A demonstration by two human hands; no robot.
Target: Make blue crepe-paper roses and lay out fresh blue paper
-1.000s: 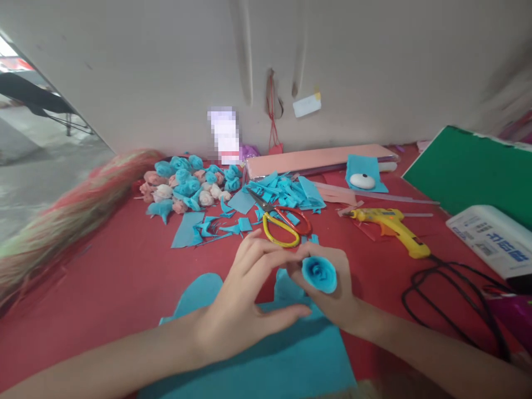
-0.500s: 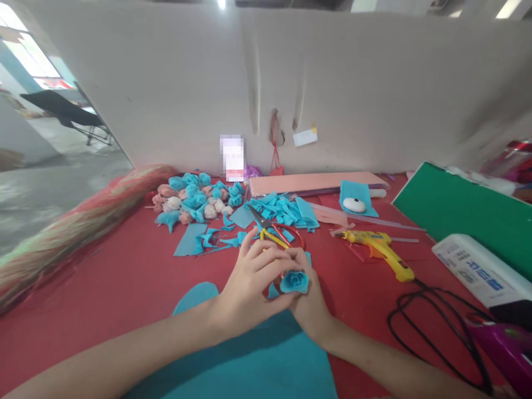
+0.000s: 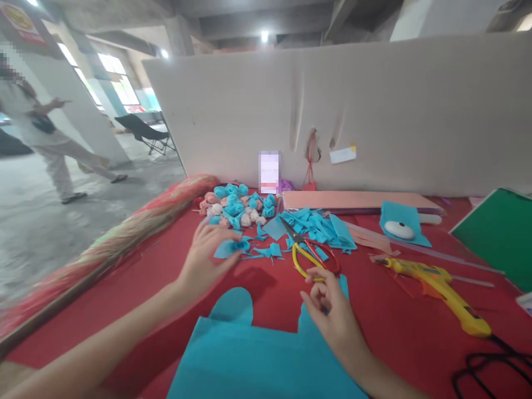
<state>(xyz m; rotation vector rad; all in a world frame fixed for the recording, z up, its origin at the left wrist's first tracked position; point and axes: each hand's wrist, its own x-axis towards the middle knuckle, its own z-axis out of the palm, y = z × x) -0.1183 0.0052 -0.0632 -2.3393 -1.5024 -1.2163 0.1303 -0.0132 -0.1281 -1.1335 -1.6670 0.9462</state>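
My left hand [image 3: 210, 252] is closed on a blue crepe-paper flower [image 3: 241, 245], held over paper scraps on the left; the fingers partly cover it. Just beyond lies a pile of blue, pink and white paper flowers [image 3: 235, 208]. My right hand [image 3: 330, 310] is raised over the blue paper sheet [image 3: 257, 360], its thumb and forefinger apart and the other fingers curled. A small dark spot shows in its palm, too unclear to name. Near its fingertips lie scissors [image 3: 307, 249] with one yellow and one red handle.
Cut blue paper strips [image 3: 318, 224] lie behind the scissors. A yellow glue gun [image 3: 440, 291] with a black cord rests at the right, and a white oval object [image 3: 399, 229] sits on blue paper. A phone [image 3: 270, 173] leans on the partition. A person [image 3: 45, 122] walks at far left.
My hands have parted. The left has carried the blue flower left towards the flower pile; the right has let go and moved slightly right. The view has turned left and up, bringing in a person.
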